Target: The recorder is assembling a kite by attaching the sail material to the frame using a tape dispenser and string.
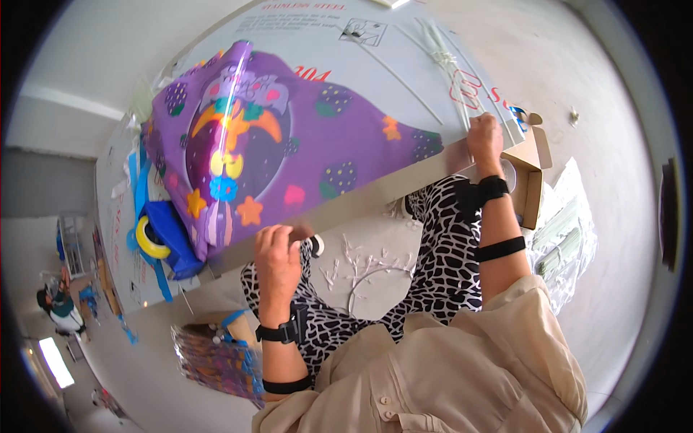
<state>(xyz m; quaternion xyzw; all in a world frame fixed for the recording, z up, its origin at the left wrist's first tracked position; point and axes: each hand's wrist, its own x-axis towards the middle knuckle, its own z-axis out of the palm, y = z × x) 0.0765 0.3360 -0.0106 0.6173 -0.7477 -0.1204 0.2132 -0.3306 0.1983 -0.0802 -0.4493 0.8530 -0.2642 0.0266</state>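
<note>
On a grey board [361, 79] lies purple film [310, 155], left hand [277, 261] and right hand [486, 138] curled nearby, grip unclear.

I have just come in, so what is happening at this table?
A person in a beige shirt is at the near edge of the table, where a large purple patterned sheet lies spread. The left hand is by the sheet's lower border, and the right hand is farther right, near thin pale sticks. Whether either hand holds something is unclear. A yellow roll is left of the sheet; an open cardboard box is at the right.
</note>
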